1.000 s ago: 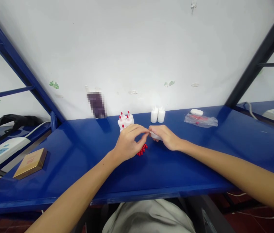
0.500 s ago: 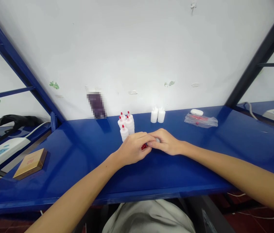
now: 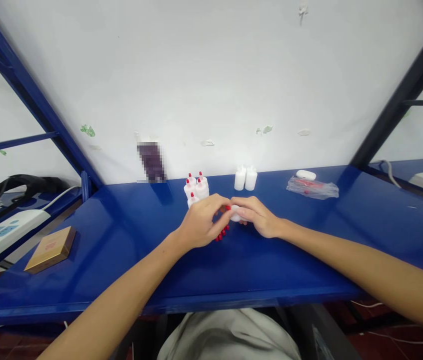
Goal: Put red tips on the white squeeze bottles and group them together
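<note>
Between my hands a white squeeze bottle (image 3: 235, 214) lies tilted on its side, its tip toward the left. My right hand (image 3: 259, 216) is wrapped round the bottle's body. With its fingertips, my left hand (image 3: 206, 220) pinches a small red cap (image 3: 228, 207) at the bottle's tip. Several loose red caps (image 3: 220, 235) rest on the blue table just below my left fingers. Behind that hand stands a group of white bottles (image 3: 201, 187) with red caps on, partly hidden by it. Two white bottles (image 3: 245, 179) without red caps stand farther back.
A clear plastic bag (image 3: 318, 189) with red pieces and a white oval case (image 3: 306, 175) lie at the back right. A gold box (image 3: 51, 249) sits at the left of the blue table (image 3: 129, 220). Blue posts rise at both sides, with a power strip (image 3: 5, 235) at far left.
My hands have come apart slightly, bringing the white bottle and the red cap at its tip into sight. Loose caps below my left hand show more. The view has shifted a little.
</note>
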The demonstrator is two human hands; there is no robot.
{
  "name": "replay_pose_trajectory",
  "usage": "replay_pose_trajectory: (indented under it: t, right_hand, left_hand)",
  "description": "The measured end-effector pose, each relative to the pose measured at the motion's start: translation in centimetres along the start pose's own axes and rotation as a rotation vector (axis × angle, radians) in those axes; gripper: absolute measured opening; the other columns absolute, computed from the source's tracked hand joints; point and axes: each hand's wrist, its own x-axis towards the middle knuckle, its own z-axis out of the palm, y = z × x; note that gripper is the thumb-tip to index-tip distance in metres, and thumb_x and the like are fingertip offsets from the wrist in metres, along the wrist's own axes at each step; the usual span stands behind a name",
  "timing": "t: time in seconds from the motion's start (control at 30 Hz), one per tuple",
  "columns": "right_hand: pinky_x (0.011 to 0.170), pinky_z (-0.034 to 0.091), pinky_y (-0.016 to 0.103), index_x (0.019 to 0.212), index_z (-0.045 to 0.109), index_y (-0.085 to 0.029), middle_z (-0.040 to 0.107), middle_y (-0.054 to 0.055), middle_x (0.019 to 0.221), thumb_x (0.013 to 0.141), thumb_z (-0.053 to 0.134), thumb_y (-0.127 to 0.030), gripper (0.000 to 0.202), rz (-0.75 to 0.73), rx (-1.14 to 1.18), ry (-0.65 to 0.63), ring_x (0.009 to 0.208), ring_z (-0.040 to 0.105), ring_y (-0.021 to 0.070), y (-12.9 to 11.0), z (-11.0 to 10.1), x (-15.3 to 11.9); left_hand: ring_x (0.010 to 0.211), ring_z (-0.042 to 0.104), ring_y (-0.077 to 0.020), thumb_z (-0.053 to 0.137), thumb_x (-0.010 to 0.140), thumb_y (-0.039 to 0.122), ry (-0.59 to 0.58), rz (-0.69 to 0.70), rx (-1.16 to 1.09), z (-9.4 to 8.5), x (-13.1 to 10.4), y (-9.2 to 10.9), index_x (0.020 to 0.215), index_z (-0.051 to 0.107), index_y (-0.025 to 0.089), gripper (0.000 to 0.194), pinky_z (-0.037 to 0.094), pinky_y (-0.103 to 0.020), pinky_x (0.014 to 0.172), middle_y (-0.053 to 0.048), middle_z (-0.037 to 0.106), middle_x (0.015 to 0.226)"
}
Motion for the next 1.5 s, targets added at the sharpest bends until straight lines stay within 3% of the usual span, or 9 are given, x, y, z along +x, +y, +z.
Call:
replay_pose_trajectory:
  t: [0.13, 0.3, 0.47, 0.83, 1.33, 1.5]
  right_hand:
    - [0.057, 0.036, 0.025, 0.092, 0.061, -0.016, 0.051, -0.002, 0.063, 0.099, 0.040, -0.047, 0.038, 0.073, -0.045, 0.007, 0.056, 0.048, 0.0123, -0.2, -0.1, -0.1]
    - [0.057, 0.033, 0.025, 0.090, 0.062, -0.016, 0.050, -0.003, 0.061, 0.098, 0.042, -0.043, 0.034, 0.111, -0.138, -0.013, 0.055, 0.046, 0.0115, -0.5, -0.1, 0.0]
    - [0.058, 0.034, 0.025, 0.088, 0.062, -0.016, 0.053, -0.002, 0.063, 0.098, 0.042, -0.043, 0.035, 0.100, -0.201, -0.021, 0.056, 0.046, 0.0118, -0.5, -0.1, 0.0]
    - [0.060, 0.035, 0.024, 0.087, 0.062, -0.017, 0.057, -0.002, 0.066, 0.097, 0.042, -0.041, 0.033, 0.094, -0.260, -0.043, 0.058, 0.048, 0.0121, -0.6, 0.1, 0.2]
    - [0.060, 0.035, 0.025, 0.088, 0.065, -0.017, 0.059, -0.001, 0.065, 0.097, 0.043, -0.042, 0.034, 0.087, -0.327, -0.054, 0.058, 0.048, 0.0123, -0.8, -0.1, 0.2]
    - [0.061, 0.035, 0.025, 0.088, 0.067, -0.018, 0.063, 0.000, 0.067, 0.097, 0.044, -0.040, 0.033, 0.096, -0.347, -0.055, 0.059, 0.051, 0.0127, -0.9, 0.0, 0.3]
  left_hand:
    - [0.065, 0.056, -0.0134, 0.047, 0.094, 0.027, 0.146, 0.017, 0.298, -2.7, 0.1, -2.0, 0.088, 0.055, 0.017, 0.014, 0.043, -0.027, 0.063, -0.003, 0.062, 0.075]
    - [0.064, 0.055, -0.0138, 0.047, 0.093, 0.031, 0.081, -0.153, 0.461, -5.2, -0.1, -4.2, 0.086, 0.056, 0.017, 0.018, 0.039, -0.027, 0.062, -0.001, 0.062, 0.073]
    - [0.061, 0.053, -0.0142, 0.048, 0.092, 0.034, -0.078, -0.268, 0.531, -5.1, 0.0, -4.4, 0.078, 0.055, 0.018, 0.022, 0.033, -0.027, 0.059, -0.001, 0.063, 0.073]
    - [0.058, 0.054, -0.0181, 0.038, 0.095, 0.031, -0.231, -0.371, 0.555, -5.0, 0.0, -4.6, 0.072, 0.052, 0.019, 0.029, 0.024, -0.030, 0.054, -0.003, 0.062, 0.066]
    - [0.058, 0.058, -0.0194, 0.044, 0.091, 0.041, -0.183, -0.463, 0.641, -5.0, 0.2, -4.8, 0.075, 0.055, 0.020, 0.028, 0.022, -0.028, 0.052, -0.003, 0.064, 0.065]
    - [0.054, 0.053, -0.0187, 0.044, 0.092, 0.048, -0.078, -0.491, 0.681, -5.4, 0.3, -4.4, 0.080, 0.056, 0.020, 0.033, 0.024, -0.029, 0.054, 0.000, 0.057, 0.056]
